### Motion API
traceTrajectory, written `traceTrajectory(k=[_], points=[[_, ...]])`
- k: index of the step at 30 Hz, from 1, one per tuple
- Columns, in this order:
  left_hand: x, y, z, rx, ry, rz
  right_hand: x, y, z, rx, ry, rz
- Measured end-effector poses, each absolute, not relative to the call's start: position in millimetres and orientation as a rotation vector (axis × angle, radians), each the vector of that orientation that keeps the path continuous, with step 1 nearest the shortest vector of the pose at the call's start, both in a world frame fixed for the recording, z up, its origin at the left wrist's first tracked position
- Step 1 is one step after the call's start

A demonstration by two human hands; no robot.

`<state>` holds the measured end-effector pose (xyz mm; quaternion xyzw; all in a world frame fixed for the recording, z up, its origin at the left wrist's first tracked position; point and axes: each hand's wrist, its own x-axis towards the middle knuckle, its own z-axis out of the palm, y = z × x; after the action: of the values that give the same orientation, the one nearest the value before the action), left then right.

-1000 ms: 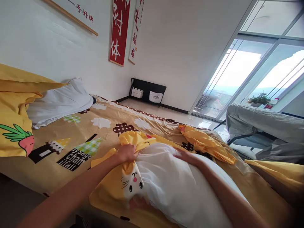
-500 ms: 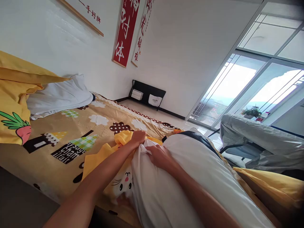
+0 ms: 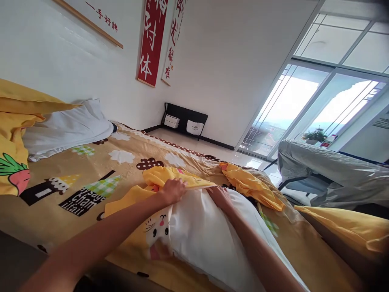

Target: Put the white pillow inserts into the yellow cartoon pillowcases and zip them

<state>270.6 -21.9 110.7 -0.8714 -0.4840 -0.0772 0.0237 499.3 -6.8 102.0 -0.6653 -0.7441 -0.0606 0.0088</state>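
A white pillow [image 3: 203,231] lies before me, its left side and far end covered by a yellow pillowcase [image 3: 158,175] with a printed animal face and whiskers. My left hand [image 3: 174,190] is closed on the pillowcase's edge, above the printed face. My right hand [image 3: 220,198] is at the far end of the pillow, its fingertips closed at the same yellow edge and partly hidden by it. Between the two hands the edge is stretched across the white pillow. Another part of yellow cloth [image 3: 252,184] lies crumpled just beyond the right hand.
A patterned tan bedsheet [image 3: 127,162] spreads under everything. At the left lie a white pillow [image 3: 69,129] and yellow cloth with a radish print [image 3: 18,142]. More yellow fabric [image 3: 343,227] is at the right. A plastic-covered piece of furniture [image 3: 322,166] stands beyond the bed.
The pillow's far end has gone under the yellow cloth. My right hand has shifted from the white fabric to the pillowcase edge. Crumpled yellow cloth beyond the pillow has come into view.
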Motion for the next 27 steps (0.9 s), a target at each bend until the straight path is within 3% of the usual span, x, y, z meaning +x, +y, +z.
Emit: traceTrajectory(k=[4,9,16,22,27], points=[[226.6,-48.3,98.9,-2.689,-1.431,-0.225,492.2,-65.0,99.3,-1.836,-2.408,-0.224],[209.3,-102.0,88.7,-2.872,-0.700,-0.419,479.6,-163.7,67.8,-1.002,-2.888,-0.307],[221.1,-102.9,70.6,-2.872,-0.560,-0.344,492.9,-157.9,40.1,-1.097,-2.735,-0.701],[220.8,-103.3,83.2,-2.855,-0.814,-0.101,482.4,-107.6,77.2,-1.084,-2.817,-0.203],[249.9,-137.3,92.9,-3.034,-0.611,-0.008,443.3,-68.6,108.7,-1.045,-2.871,0.151]])
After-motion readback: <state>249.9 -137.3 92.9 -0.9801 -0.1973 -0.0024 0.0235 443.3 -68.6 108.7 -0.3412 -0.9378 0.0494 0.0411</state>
